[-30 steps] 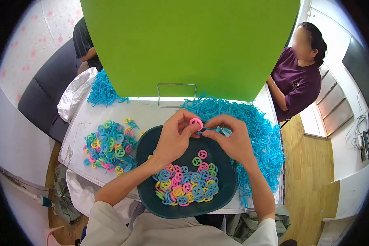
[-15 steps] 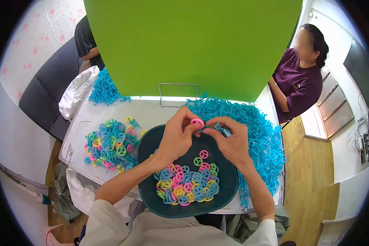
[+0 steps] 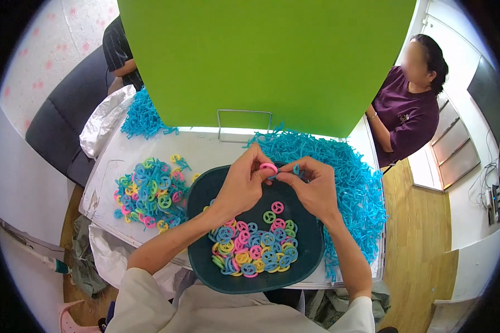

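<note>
Above the far part of a dark green basin (image 3: 197,265), my two hands meet. My left hand (image 3: 243,182) is closed in a pinch on a small pink plastic wheel (image 3: 268,166). Close beside it, my right hand (image 3: 312,187) pinches a small blue plastic piece (image 3: 298,170) with thin arms, its inner end touching or very near the wheel. My fingers hide where the two parts meet. Below, many loose spoked wheels (image 3: 255,251) in pink, blue, yellow and green lie in the basin.
Blue plastic pieces (image 3: 347,188) are heaped at the right, with another blue heap (image 3: 141,116) far left. Wheels joined to blue pieces form a pile (image 3: 153,191) left of the basin. A green panel (image 3: 261,66) stands behind a wire stand (image 3: 244,111). People sit on both sides.
The pink wheel has tilted and now shows more edge-on between my fingers. My hands stay in nearly the same place; the view has shifted slightly.
</note>
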{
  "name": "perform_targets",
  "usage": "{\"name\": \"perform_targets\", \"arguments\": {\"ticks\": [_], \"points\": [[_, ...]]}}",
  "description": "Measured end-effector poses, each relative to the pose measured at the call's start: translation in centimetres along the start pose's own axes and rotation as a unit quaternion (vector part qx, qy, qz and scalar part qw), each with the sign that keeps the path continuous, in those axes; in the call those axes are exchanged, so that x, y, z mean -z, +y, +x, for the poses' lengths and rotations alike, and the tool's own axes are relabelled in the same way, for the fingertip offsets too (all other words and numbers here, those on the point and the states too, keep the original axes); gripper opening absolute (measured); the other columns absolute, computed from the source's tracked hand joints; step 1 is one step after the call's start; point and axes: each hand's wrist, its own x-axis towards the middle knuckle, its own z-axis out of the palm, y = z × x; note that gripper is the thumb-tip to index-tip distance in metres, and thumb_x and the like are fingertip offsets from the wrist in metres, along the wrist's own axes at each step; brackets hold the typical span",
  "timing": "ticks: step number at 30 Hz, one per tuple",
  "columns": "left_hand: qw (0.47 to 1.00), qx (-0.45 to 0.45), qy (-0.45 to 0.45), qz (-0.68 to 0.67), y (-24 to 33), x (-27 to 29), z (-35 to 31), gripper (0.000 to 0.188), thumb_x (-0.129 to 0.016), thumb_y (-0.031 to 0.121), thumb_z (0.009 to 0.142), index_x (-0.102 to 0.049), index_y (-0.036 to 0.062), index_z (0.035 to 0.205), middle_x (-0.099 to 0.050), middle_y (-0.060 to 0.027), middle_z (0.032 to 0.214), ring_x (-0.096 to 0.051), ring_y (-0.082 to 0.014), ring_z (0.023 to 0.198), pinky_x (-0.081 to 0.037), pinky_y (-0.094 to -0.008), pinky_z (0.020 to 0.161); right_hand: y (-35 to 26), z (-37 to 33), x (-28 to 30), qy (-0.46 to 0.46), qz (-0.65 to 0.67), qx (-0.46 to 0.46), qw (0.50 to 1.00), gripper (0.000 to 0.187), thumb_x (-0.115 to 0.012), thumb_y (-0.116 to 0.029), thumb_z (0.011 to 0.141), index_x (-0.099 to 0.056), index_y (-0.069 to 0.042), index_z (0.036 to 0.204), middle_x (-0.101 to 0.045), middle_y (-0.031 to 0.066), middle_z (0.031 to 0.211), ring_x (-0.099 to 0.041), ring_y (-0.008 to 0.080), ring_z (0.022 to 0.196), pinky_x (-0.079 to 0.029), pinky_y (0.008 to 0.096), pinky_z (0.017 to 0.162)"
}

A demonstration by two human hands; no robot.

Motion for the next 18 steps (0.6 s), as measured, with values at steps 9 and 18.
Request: {"name": "perform_targets", "arguments": {"ticks": [9,18], "points": [[0.998,0.037,0.006,-0.056,1.4,0.0,0.3,0.023,-0.056,0.008,0.095,-0.063,0.0006,0.116,-0.064,-0.0092,0.097,-0.063,-0.0123,0.084,-0.054,-0.0254,0.074,-0.3,0.3,-0.1,0.05,0.118,-0.056,0.99,0.01,-0.072,-0.008,0.084,-0.069,-0.001,0.09,-0.063,-0.0022,0.074,-0.05,0.0003,0.063,-0.036,0.0155,0.053],[0.998,0.005,0.022,-0.062,1.3,-0.6,0.0,0.024,-0.057,0.004,0.094,-0.063,-0.0024,0.116,-0.065,-0.0113,0.103,-0.065,-0.0153,0.092,-0.055,-0.0267,0.083,0.8,0.3,0.5,-0.006,0.235,-0.13,0.963,0.016,-0.068,-0.014,0.088,-0.067,0.001,0.095,-0.067,0.0035,0.086,-0.062,0.0074,0.076,-0.052,0.0233,0.07]]}}
